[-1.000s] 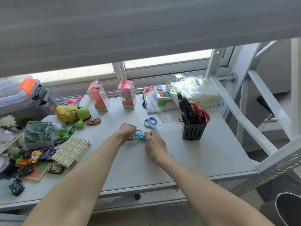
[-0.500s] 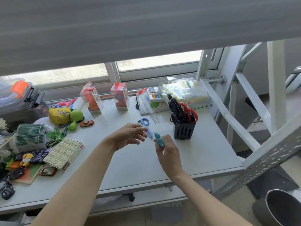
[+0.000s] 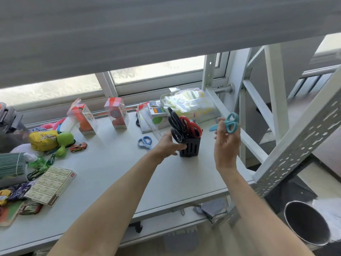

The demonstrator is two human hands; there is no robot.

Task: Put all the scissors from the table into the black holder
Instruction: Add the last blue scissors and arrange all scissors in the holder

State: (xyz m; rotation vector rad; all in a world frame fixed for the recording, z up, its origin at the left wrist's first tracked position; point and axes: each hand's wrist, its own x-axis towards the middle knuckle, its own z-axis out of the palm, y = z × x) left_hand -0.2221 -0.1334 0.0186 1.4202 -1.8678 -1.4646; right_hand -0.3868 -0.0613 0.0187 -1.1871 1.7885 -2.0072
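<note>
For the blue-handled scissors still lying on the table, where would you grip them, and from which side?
Take the small blue-handled scissors by the looped handles, coming from above. They lie flat on the grey table with the loops toward the window and the blades pointing at the person, partly hidden behind the left hand. That hand, now at the black slotted holder, is nearest. The right hand already holds teal scissors.

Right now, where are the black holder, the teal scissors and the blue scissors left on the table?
black holder (image 3: 190, 149), head view, on its slotted front wall.
teal scissors (image 3: 231, 123), head view, on the handle loops.
blue scissors (image 3: 145, 141), head view, on the handle loops.
</note>
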